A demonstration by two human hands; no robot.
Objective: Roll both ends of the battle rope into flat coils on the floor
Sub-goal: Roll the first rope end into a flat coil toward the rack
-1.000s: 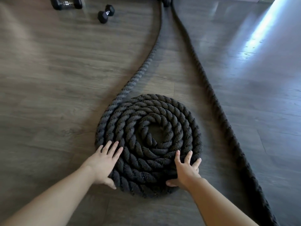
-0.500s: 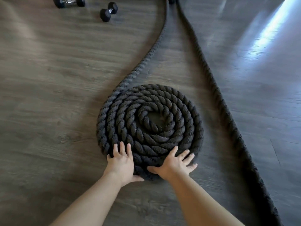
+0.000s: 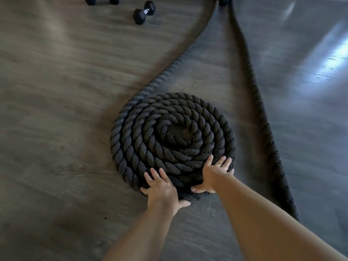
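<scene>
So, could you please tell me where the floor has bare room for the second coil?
Wide bare grey wood floor lies left of the black rope coil. The uncoiled rope length crowds the right side; two black dumbbells sit far left.

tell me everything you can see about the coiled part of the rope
The coil is thick, dark twisted rope with a fuzzy, fibrous look, wound into a flat spiral of about five turns on the wood-look floor, with a small gap at its centre. Its outer turn leaves at the upper left and runs off toward the top of the view. Both hands press open on its near edge: the left hand at the bottom, the right hand at the lower right.
</scene>
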